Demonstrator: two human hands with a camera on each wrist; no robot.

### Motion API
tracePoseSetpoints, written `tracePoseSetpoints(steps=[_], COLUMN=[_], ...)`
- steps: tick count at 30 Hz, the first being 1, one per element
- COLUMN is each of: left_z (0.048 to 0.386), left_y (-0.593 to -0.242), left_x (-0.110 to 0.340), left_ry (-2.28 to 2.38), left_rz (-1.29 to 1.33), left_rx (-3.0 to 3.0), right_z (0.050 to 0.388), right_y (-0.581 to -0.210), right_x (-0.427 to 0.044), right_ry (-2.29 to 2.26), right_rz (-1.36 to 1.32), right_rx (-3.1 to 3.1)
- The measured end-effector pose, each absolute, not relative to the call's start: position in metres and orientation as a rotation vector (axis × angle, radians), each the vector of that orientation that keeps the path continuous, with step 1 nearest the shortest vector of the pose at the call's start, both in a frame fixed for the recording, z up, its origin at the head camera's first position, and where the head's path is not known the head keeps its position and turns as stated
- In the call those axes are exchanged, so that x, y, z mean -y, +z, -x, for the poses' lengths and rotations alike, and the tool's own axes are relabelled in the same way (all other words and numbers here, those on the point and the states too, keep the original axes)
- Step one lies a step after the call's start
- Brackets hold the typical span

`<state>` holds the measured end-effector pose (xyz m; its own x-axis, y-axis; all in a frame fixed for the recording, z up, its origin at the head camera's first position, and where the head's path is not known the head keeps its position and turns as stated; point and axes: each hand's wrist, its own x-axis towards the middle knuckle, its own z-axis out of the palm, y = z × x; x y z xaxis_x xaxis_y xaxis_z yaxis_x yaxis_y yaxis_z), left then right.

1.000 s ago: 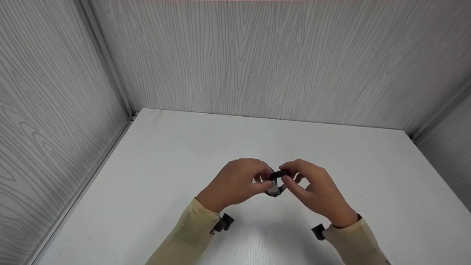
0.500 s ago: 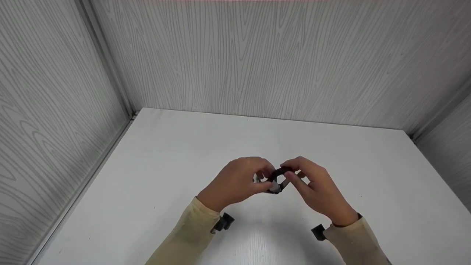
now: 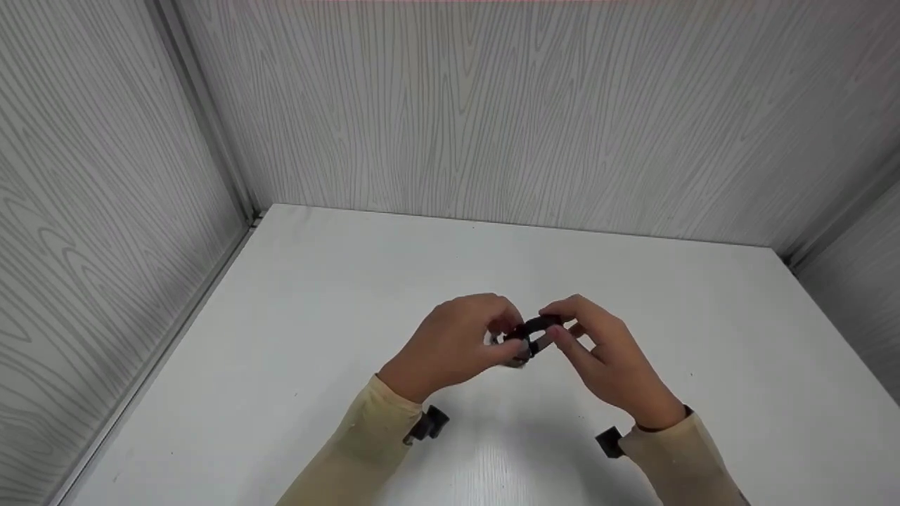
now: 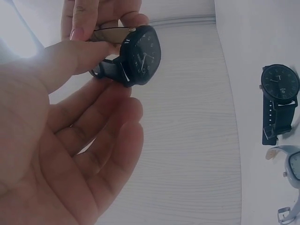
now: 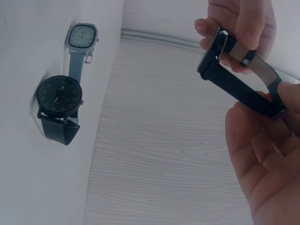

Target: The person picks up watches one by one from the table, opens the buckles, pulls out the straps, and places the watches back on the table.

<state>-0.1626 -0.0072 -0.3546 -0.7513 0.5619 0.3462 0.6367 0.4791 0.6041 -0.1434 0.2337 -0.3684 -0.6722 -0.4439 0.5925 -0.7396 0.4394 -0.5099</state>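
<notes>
Both hands hold a black wristwatch in the air above the white table. In the head view my left hand grips it at the case end between thumb and fingers. My right hand pinches the far end of the strap with thumb and forefinger. The left wrist view shows the watch's dark face beyond my left thumb, with the strap looping back behind it. In the right wrist view the black strap runs from the case to my right fingers. Fingers hide the strap's tip.
Two more watches lie on a white surface in the wrist views: a round black watch and a grey watch with a squarish face. In the head view, wood-patterned panels enclose the white table at the back and sides.
Both hands have risen slightly with the watch. My right hand has drawn a little away from my left, and the strap loop between them has shifted and tilted.
</notes>
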Motion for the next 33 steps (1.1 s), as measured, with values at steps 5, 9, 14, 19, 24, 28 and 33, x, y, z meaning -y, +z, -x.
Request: tracePoseSetpoints(steps=[5, 9, 14, 19, 24, 28, 33], left_z=[0.163, 0.163, 0.162, 0.161, 0.161, 0.161, 0.162], left_y=[-0.358, -0.36, -0.36, -0.361, -0.363, -0.365, -0.365], left_x=[0.006, 0.004, 0.002, 0.0, -0.003, -0.005, -0.006], left_ry=[-1.142, -1.137, -1.134, -1.13, -1.113, -1.062, -1.045], left_rz=[1.102, 1.117, 1.117, 1.113, 1.101, 1.11, 1.116], left_rx=[2.543, 2.511, 2.51, 2.518, 2.507, 2.492, 2.478], right_z=[0.143, 0.143, 0.143, 0.143, 0.143, 0.143, 0.143], right_y=[-0.369, -0.37, -0.37, -0.372, -0.373, -0.373, -0.373], right_x=[-0.234, -0.234, -0.233, -0.232, -0.232, -0.232, -0.232], right_ry=[1.096, 1.106, 1.117, 1.082, 1.114, 1.133, 1.144], right_rz=[-1.006, -1.03, -1.067, -1.099, -1.056, -0.958, -0.913], right_rx=[2.324, 2.318, 2.321, 2.345, 2.404, 2.445, 2.481])
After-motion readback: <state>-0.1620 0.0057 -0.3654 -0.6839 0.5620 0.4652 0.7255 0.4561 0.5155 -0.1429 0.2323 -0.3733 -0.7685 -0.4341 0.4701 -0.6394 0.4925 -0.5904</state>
